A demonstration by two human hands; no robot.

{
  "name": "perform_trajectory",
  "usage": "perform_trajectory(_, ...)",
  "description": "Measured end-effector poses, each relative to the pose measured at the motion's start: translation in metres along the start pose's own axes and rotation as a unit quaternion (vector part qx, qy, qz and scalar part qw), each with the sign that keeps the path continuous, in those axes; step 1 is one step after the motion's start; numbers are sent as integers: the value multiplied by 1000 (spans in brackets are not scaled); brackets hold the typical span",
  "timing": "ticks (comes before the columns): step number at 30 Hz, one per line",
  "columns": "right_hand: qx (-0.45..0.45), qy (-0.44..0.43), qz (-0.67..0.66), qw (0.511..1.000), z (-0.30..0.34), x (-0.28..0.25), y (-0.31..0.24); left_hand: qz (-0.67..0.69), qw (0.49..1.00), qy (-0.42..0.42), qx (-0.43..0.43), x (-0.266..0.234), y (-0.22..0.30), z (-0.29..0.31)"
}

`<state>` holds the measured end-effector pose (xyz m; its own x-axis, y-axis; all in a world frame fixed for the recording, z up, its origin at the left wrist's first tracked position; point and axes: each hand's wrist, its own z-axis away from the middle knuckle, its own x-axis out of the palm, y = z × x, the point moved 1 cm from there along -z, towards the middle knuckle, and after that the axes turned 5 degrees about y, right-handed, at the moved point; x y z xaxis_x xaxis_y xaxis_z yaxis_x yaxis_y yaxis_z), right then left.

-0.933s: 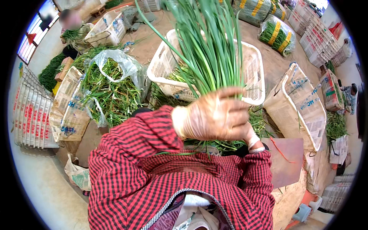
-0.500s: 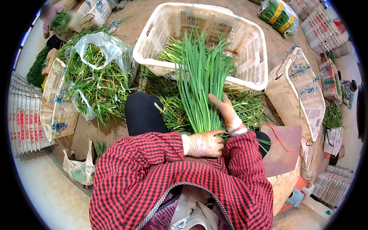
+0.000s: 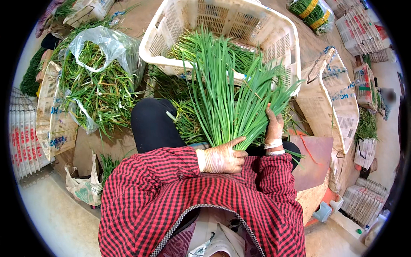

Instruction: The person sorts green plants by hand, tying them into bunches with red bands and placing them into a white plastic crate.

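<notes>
A fanned bunch of long green chives [image 3: 227, 94] stands over my lap, its leaf tips reaching above the white basket. My left hand [image 3: 224, 157], in a thin pale glove, is closed around the stem ends at the bottom. At the bunch's right edge is my right hand [image 3: 274, 126], fingers pointing up and apart, touching the outer leaves. Just ahead, the white slatted plastic basket [image 3: 171, 63] holds more chives [image 3: 182, 49]. Loose, partly yellowed leaves [image 3: 192, 118] lie in a heap below the bunch, between my knees and the basket.
To the left a clear plastic bag [image 3: 100, 47] stands amid a pile of trimmed leaves [image 3: 94, 85]. Upright white baskets flank me, left [image 3: 49, 111] and right [image 3: 334, 98]. A flat reddish board [image 3: 314, 167] lies by my right knee. A wrapped bundle of greens [image 3: 314, 13] sits far right.
The bunch has spread out, its right-hand leaves now leaning far to the right. My right hand has shifted from the bunch's front to its right edge. My left hand now wraps the stem ends.
</notes>
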<state>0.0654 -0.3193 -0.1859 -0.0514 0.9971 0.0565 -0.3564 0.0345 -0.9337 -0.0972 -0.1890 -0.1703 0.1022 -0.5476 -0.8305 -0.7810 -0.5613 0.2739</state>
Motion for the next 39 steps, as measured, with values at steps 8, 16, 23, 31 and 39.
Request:
perform_trajectory(8, -316, 121, 546, 766, -31, -53, -10, 38, 997, -63, -1, -1, 1, -4)
perform_trajectory(16, -223, -206, 738, 602, -23, 66, -56, 40, 997, -60, -19, -12, 3, -7)
perform_trajectory(23, -287, -184, 698, 630, -33, 56, -45, 12, 1000, 4, -21, -16, 5, -2)
perform_trajectory(31, -230, 23, 224, 947, -94, -32, -104, -7, 999, 6, -37, -18, 8, 2)
perform_trajectory(39, -127, 176, 596, 773, -137, -216, -83, 14, 999, -27, -23, -20, 8, 0)
